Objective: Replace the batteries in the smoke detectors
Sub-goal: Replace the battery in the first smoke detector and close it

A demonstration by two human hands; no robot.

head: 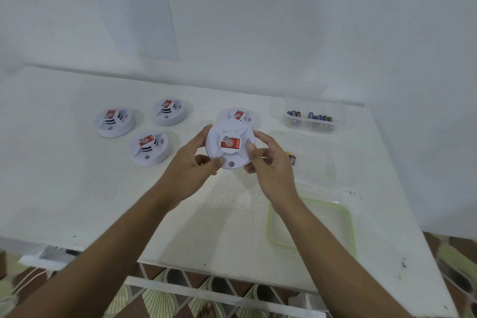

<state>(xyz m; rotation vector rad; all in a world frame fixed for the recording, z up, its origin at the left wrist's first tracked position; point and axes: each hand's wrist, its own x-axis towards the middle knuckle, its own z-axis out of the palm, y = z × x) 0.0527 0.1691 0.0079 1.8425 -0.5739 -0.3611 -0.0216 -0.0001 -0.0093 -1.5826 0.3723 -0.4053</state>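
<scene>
I hold a round white smoke detector (230, 147) with a red label above the table's middle. My left hand (192, 162) grips its left rim, thumb on the front edge. My right hand (265, 162) grips its right rim, thumb on the face. Another detector (238, 113) lies just behind it, partly hidden. Three more detectors (114, 121), (170, 111), (149, 147) lie at the left. A clear box (313, 116) at the back right holds several batteries (320, 118). Loose batteries (291, 158) lie beside my right hand.
A clear lid with a green rim (348, 217) lies at the table's front right. A printed sheet (134, 5) hangs on the white wall behind. The white table (77, 188) ends near me; patterned floor shows below it.
</scene>
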